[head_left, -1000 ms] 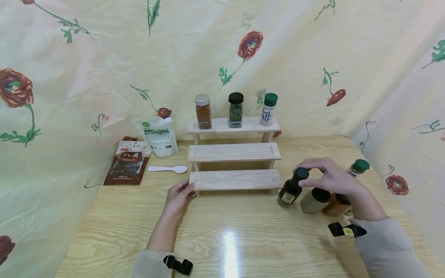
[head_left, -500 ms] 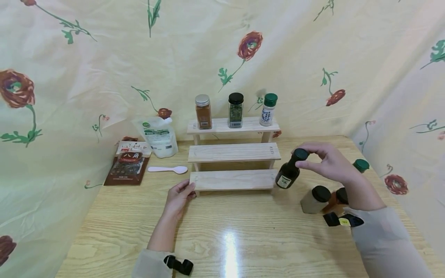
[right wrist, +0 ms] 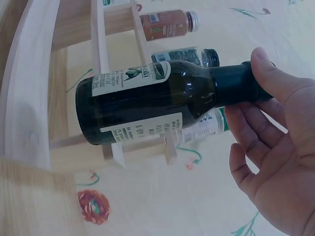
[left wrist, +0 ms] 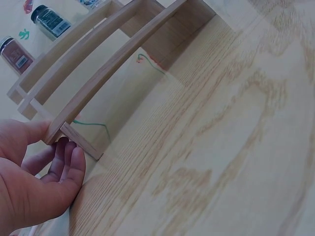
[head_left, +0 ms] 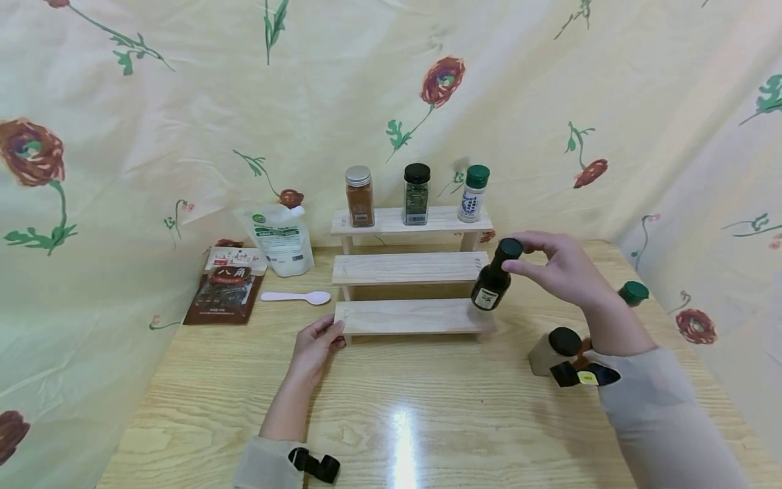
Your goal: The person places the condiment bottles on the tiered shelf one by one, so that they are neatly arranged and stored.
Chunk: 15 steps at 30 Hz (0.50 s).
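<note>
My right hand (head_left: 552, 265) pinches the dark olive oil bottle (head_left: 491, 286) by its cap, thumb on one side and fingers on the other. The bottle hangs slightly tilted at the right end of the three-step wooden rack (head_left: 406, 317); its label (right wrist: 130, 78) shows olives in the right wrist view. My left hand (head_left: 316, 348) grips the left end of the rack's lowest step, thumb above and fingers curled below, as the left wrist view shows. On the top step stand an orange-brown spice jar (head_left: 360, 200), a green herb jar (head_left: 417, 197) and a green-capped white shaker (head_left: 473, 197).
Right of the rack stand a black-lidded jar (head_left: 552, 352) and a green-capped bottle (head_left: 633, 293), with an orange jar partly behind my right wrist. To the left lie a brown spice packet (head_left: 226, 288) and a white spoon (head_left: 296, 297), near a standing white pouch (head_left: 281, 241).
My right hand has lifted the olive oil bottle off the table and carried it up and left to the rack's right end. My left hand has stayed on the rack.
</note>
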Available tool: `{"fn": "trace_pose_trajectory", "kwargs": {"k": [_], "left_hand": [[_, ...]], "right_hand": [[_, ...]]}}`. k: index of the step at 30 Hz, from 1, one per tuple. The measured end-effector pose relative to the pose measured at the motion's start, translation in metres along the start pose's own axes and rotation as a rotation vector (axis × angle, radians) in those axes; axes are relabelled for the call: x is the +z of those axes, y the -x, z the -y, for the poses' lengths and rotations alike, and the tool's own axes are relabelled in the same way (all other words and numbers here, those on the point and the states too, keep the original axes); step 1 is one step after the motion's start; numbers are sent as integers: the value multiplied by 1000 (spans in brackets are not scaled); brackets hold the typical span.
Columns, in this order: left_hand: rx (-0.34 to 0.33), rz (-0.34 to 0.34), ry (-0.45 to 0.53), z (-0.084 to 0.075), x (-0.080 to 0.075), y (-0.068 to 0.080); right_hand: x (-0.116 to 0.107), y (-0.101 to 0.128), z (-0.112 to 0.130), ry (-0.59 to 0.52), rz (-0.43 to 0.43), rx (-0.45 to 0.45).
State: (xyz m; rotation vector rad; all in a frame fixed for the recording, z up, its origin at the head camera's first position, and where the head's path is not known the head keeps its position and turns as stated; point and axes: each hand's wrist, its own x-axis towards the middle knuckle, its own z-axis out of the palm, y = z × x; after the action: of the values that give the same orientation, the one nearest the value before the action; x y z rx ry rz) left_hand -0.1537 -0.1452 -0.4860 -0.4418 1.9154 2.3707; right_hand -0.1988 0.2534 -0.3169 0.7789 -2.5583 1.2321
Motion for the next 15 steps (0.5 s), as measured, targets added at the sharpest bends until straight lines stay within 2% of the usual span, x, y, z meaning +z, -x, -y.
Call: {"fn": "trace_pose_trajectory", "kwargs": {"k": [8,15], "left_hand": [[-1,-2,2,-2,0,0],[-1,-4,8,-1,0,1]], "right_hand": [[9,-17,16,-13,-97,77],[19,-27,23,-16,-134,38]]}}
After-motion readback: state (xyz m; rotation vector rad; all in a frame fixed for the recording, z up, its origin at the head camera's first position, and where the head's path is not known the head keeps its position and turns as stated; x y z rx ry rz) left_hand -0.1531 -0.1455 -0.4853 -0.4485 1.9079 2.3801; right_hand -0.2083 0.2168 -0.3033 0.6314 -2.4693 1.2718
